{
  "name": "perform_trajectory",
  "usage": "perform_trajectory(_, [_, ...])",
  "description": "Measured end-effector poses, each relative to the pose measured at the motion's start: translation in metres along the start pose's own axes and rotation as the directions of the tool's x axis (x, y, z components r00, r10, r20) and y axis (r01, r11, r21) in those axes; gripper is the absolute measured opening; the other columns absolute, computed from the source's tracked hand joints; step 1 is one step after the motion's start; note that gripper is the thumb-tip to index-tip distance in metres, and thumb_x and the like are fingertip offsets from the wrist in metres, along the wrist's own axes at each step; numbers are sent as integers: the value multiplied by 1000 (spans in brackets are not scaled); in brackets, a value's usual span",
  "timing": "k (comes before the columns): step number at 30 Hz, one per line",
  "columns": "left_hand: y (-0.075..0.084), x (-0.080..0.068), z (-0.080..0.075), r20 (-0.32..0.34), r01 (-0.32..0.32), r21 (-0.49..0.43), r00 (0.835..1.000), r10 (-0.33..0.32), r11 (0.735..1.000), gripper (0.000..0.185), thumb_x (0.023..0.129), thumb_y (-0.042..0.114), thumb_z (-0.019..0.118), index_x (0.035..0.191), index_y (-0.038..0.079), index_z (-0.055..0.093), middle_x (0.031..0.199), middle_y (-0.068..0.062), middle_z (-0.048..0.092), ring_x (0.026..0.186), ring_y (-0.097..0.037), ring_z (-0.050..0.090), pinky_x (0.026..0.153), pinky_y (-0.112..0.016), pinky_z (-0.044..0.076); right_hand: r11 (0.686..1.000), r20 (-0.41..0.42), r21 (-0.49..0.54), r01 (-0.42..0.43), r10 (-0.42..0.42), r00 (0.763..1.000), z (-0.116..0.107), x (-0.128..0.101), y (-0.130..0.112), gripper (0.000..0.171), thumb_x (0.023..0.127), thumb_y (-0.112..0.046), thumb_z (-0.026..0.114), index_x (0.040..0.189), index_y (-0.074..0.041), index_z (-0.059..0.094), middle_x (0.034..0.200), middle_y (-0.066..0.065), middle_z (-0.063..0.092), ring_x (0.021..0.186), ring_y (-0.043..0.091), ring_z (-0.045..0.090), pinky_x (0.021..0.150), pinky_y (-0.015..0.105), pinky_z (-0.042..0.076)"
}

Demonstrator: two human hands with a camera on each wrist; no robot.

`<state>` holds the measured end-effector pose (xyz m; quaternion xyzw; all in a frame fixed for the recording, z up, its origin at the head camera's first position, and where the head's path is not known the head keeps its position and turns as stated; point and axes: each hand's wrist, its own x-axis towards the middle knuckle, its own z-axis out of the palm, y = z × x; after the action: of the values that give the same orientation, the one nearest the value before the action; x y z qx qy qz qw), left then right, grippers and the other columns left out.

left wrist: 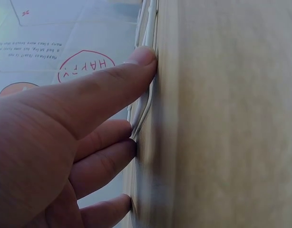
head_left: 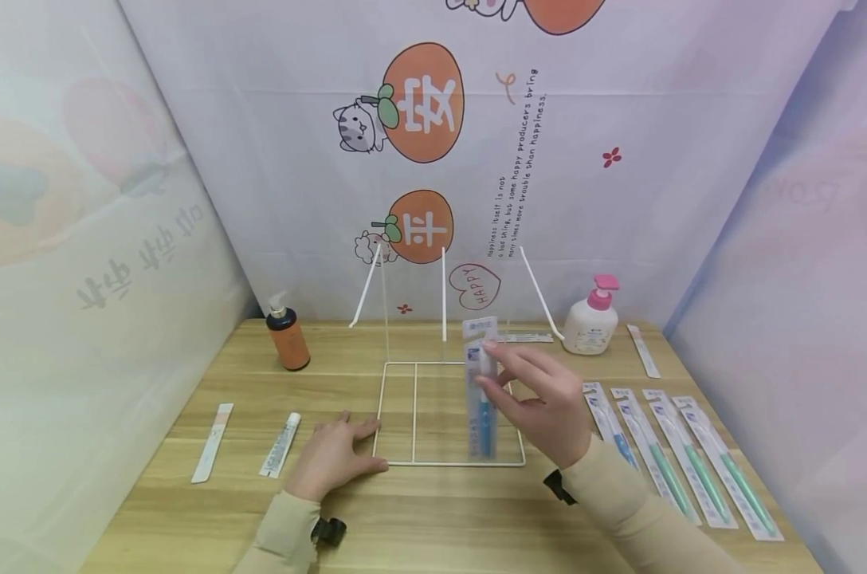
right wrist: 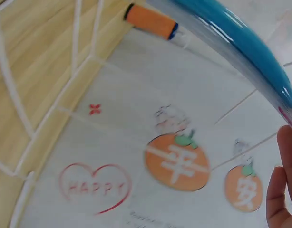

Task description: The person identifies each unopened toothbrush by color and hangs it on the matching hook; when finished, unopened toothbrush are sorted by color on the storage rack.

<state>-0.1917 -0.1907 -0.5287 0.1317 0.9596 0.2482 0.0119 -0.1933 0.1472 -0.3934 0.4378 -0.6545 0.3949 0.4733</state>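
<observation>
A white wire display rack (head_left: 414,414) with three upward-angled prongs stands mid-table. My left hand (head_left: 336,456) rests at its front left corner, the thumb on the front wire and the other fingers spread along the left side. In the left wrist view, that thumb (left wrist: 142,57) touches the white wire just above the wood. My right hand (head_left: 541,399) pinches a blue toothbrush in a clear blister pack (head_left: 482,434), held upright over the rack's right part, below the prong tips. In the right wrist view the pack's blue handle (right wrist: 241,45) crosses the upper right, beside my fingertips.
Several packaged toothbrushes (head_left: 699,462) lie at the right. A pink-topped pump bottle (head_left: 590,327) and a slim packet (head_left: 644,351) are behind them. On the left are an orange bottle (head_left: 290,341), a small toothpaste tube (head_left: 280,445) and another slim packet (head_left: 213,443).
</observation>
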Motion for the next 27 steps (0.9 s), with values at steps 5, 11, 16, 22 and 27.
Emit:
perform_trajectory(5, [-2, 1, 1, 1, 1, 4, 1000, -1, 1000, 77, 78, 57, 93, 142, 21, 73, 145, -18, 67, 146, -49, 50, 116, -80, 28, 995, -18, 46, 89, -88, 996, 18, 19, -20, 31, 99, -16, 81, 121, 6, 77, 93, 18, 75, 60, 17, 67, 56, 24, 60])
perform_trajectory(11, [-3, 0, 1, -2, -5, 9, 1000, 5, 1000, 77, 78, 58, 93, 143, 21, 73, 146, -20, 66, 146, -49, 50, 116, -80, 29, 998, 28, 3, 62, -62, 998, 31, 16, -17, 32, 102, -18, 78, 124, 3, 76, 97, 15, 76, 63, 17, 69, 58, 22, 60])
perform_trajectory(16, [-1, -1, 1, -1, 6, 6, 1000, -6, 1000, 77, 78, 58, 93, 143, 22, 73, 146, -24, 64, 145, -50, 51, 117, -78, 31, 1000, 61, -15, -10, 11, 998, 41, 6, -4, 31, 102, -17, 77, 126, 2, 75, 100, 14, 76, 65, 17, 71, 59, 24, 61])
perform_trajectory(22, [-2, 0, 1, -2, 10, 2, 1000, -10, 1000, 75, 78, 58, 93, 141, 22, 74, 146, -23, 64, 145, -49, 50, 117, -78, 31, 974, 131, -65, -218, 225, 966, 51, 6, 15, 43, 92, 1, 81, 133, -2, 68, 113, 17, 71, 71, 22, 75, 60, 19, 61])
perform_trajectory(27, [-4, 2, 3, 4, 3, 4, 1000, -3, 1000, 75, 78, 58, 92, 141, 21, 75, 145, -19, 67, 146, -49, 50, 116, -79, 31, 952, 140, -116, -283, 297, 944, 63, 15, 36, 47, 91, 5, 81, 134, -2, 63, 118, 18, 65, 76, 25, 76, 62, 20, 61])
